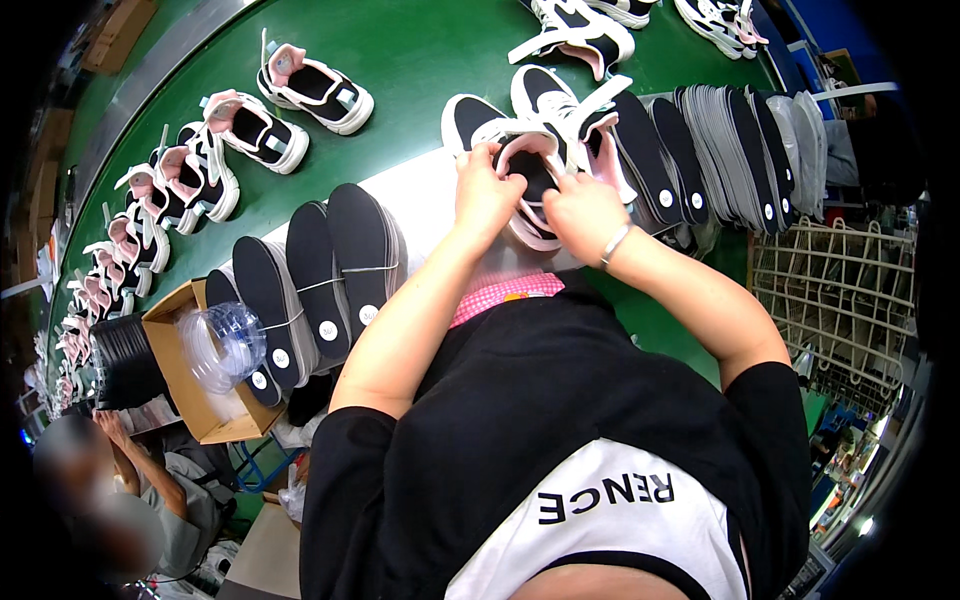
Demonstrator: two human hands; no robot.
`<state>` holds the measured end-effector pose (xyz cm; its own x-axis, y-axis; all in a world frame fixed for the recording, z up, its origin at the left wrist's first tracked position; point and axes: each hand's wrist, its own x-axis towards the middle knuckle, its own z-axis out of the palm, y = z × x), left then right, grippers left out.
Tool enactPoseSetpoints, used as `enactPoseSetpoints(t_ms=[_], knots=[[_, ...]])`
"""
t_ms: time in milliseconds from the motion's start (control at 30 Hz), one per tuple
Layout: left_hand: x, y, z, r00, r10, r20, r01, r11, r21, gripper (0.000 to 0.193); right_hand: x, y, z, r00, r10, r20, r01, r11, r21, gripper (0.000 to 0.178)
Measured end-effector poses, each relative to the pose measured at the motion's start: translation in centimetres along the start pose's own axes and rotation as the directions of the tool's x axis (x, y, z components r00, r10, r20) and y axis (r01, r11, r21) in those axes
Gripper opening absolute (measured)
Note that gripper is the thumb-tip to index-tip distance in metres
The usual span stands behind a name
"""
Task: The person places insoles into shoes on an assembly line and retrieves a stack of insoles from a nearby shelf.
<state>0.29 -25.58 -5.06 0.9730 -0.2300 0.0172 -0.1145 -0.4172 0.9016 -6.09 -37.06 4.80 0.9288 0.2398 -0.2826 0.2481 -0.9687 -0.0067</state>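
Note:
A black-and-white sneaker with pink lining (530,146) lies on the white board (425,190), its heel toward me. My left hand (486,196) is closed on the left side of its collar, thumb at the opening. On the other side, my right hand (584,212) is closed at the collar edge, with fingertips reaching into the shoe. Black shows inside between my hands; I cannot tell whether that is a loose insole or the shoe's own bottom. Beside it, touching, sits a second sneaker (545,92) of the same kind, its white strap folded out.
Bundled black insoles (365,250) stand left, and more insole stacks (715,150) stand right. An open carton (190,385) holds clear plastic. Several sneakers (315,90) line the green table (420,50). A wire rack (830,300) is at right. Another person's hand (112,428) shows lower left.

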Motion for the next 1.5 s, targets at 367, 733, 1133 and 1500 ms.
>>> enactPoseSetpoints(t_ms=[367, 733, 1133, 1500], knots=[[-0.4, -0.9, 0.3, 0.931, -0.276, 0.238, 0.356, 0.832, -0.425, 0.044, 4.8, 0.7, 4.0, 0.984, 0.049, 0.173, -0.083, 0.977, 0.197, 0.021], [-0.3, 0.0, 0.4, 0.94, -0.252, 0.229, 0.33, 0.842, -0.427, 0.041, 7.4, 1.3, 3.2, 0.703, -0.137, 0.697, 0.129, 0.99, 0.064, 0.03], [-0.7, 1.5, 0.4, 0.973, -0.177, 0.148, 0.214, 0.932, -0.292, 0.04, 5.5, 1.6, 2.5, 0.852, -0.059, 0.519, 0.138, 0.984, -0.114, 0.024], [-0.3, 0.3, 1.5, 0.963, -0.172, 0.206, 0.227, 0.931, -0.286, 0.039, 1.5, 2.4, 1.1, 0.809, -0.093, 0.581, 0.07, 0.996, 0.061, 0.026]])
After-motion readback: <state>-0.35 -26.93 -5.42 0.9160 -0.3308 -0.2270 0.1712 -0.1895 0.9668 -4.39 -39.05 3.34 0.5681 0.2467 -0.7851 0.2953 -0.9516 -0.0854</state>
